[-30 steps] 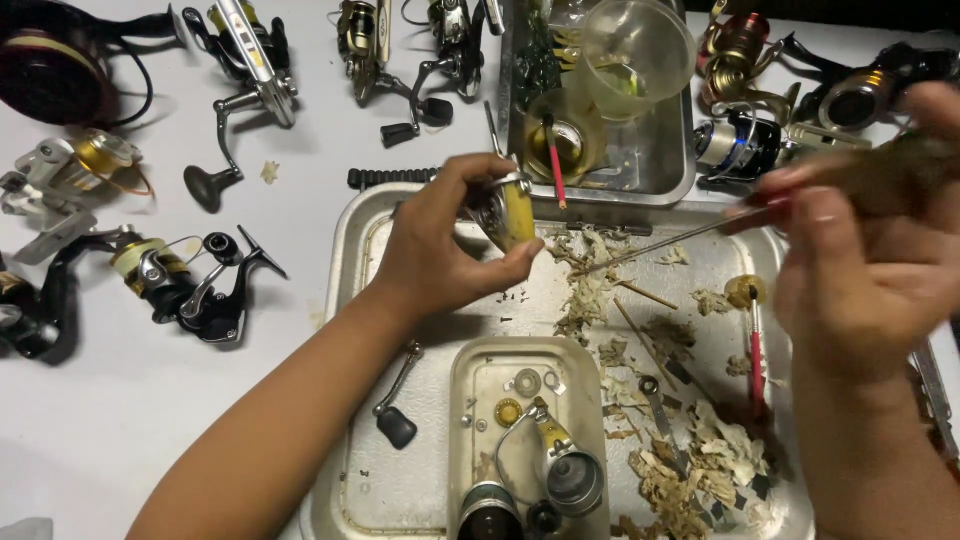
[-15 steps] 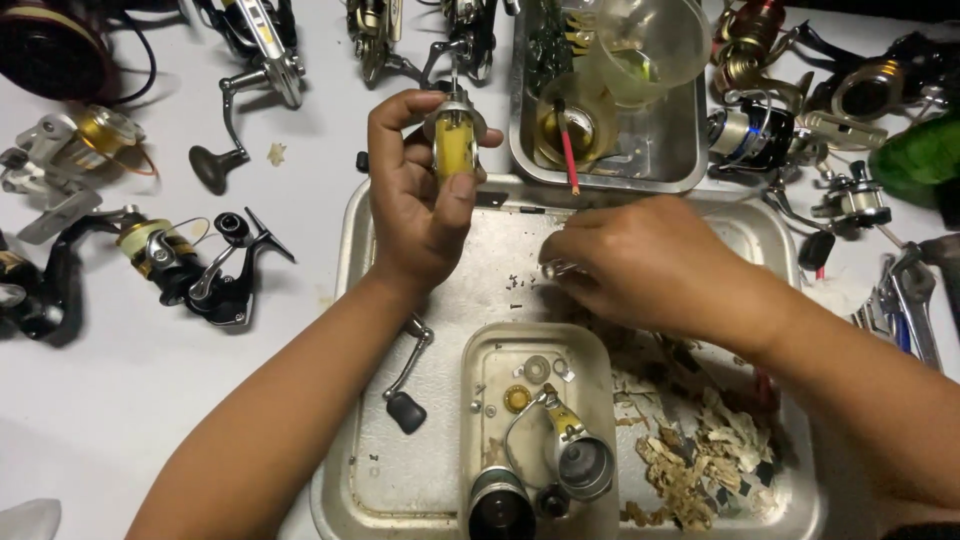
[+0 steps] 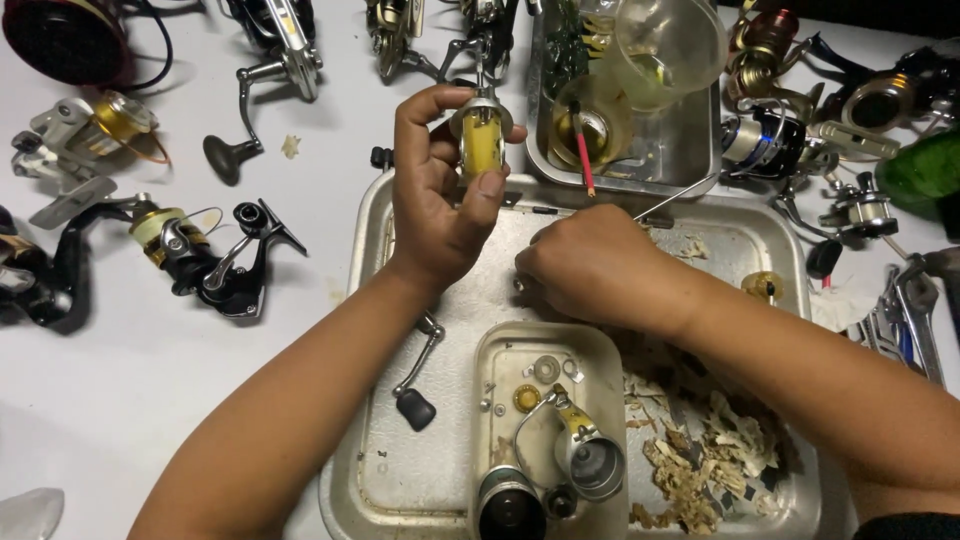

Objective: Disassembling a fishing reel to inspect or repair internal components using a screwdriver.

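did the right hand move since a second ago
Yes. The right hand dropped from above the right side of the metal tray to its middle, below the left hand holding the yellow spool.

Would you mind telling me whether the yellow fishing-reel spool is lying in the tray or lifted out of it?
Lifted out: the left hand holds the yellow fishing-reel spool upright above the metal tray's far rim.

The spool (image 3: 481, 140) has a yellow core and silver flanges. At 12 o'clock, a pink-red stick (image 3: 583, 160) stands in an amber-tinted cup (image 3: 590, 128). The metal tray (image 3: 420, 470) is dull silver; tan and cream scraps (image 3: 700, 470) lie at 5 o'clock. At 9 o'clock, a black reel (image 3: 215, 265) carries a pale yellow-green spool. The table (image 3: 120, 400) is white. At 3 o'clock lies a green bottle (image 3: 925, 170).
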